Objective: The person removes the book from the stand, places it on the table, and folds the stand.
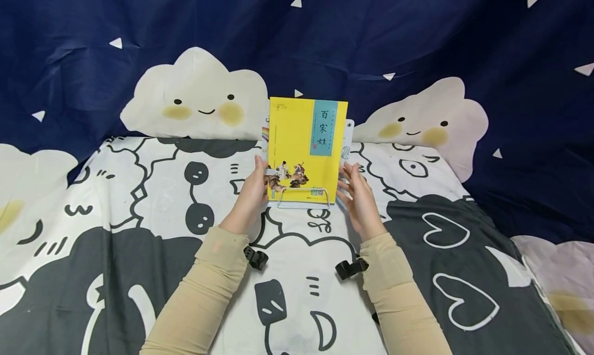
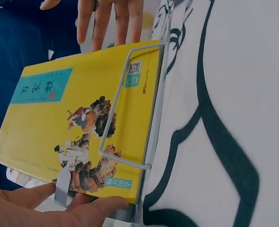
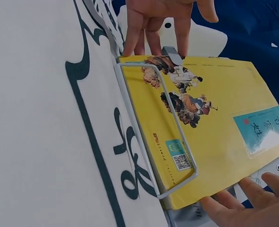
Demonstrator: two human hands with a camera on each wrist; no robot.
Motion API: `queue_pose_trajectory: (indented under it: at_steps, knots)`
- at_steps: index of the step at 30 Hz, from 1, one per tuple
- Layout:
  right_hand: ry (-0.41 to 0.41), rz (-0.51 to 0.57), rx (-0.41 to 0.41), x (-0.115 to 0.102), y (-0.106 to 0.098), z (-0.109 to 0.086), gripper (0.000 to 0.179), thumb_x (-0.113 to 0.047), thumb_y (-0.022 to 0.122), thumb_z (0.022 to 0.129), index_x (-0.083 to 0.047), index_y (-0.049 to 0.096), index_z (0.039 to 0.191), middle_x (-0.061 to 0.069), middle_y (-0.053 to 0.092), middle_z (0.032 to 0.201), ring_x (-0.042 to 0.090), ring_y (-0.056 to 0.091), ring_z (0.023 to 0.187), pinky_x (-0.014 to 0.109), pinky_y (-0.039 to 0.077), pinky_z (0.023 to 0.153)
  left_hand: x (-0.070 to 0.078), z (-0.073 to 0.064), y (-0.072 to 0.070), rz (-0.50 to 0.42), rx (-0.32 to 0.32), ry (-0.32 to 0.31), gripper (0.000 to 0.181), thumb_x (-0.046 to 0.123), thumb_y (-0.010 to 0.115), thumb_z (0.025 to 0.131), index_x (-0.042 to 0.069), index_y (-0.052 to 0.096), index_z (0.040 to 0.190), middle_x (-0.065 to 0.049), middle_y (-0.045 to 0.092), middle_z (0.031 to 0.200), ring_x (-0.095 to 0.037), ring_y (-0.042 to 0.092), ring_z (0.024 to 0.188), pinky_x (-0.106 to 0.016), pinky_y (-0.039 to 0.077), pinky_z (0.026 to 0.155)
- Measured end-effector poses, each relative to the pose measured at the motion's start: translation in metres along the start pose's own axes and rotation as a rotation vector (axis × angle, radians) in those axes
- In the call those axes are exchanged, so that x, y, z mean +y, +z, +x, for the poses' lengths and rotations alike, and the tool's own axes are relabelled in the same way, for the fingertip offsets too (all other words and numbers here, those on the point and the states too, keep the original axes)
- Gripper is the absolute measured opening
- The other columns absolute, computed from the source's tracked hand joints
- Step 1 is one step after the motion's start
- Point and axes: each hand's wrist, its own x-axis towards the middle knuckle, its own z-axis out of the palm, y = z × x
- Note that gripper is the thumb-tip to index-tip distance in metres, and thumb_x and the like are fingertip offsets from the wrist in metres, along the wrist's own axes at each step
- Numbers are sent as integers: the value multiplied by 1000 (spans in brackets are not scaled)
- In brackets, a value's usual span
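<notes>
A yellow book [image 1: 292,138] with a blue title panel stands leaning back on a book stand [image 1: 349,138], whose pale printed edges show behind it. A white wire bracket [image 2: 114,111] crosses the lower front of the cover. At the book's left edge, a grey clip [image 3: 172,55] laps over the cover. My left hand [image 1: 250,195] touches that edge with extended fingers on both sides of the clip. Along the right edge is my right hand [image 1: 359,198], its fingers spread and fairly straight; in the right wrist view its fingertips [image 3: 210,203] meet the book's side.
Under the stand lies a white and dark grey cartoon-print cloth [image 1: 297,262]. Behind it hangs a navy cloth [image 1: 325,35] with smiling clouds and small white triangles. Black straps with small mounts [image 1: 255,258] sit at both wrists.
</notes>
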Motion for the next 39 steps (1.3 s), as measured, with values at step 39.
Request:
queue_pose_trajectory:
  at_steps: [39]
  knots:
    - [19, -260, 26, -23, -2, 25, 77, -62, 29, 102, -5, 36, 152, 10, 40, 155, 24, 41, 135, 32, 32, 119, 31, 10, -7, 451, 135, 151, 77, 64, 18, 102, 9, 61, 134, -16, 59, 139, -33, 51, 133, -49, 38, 113]
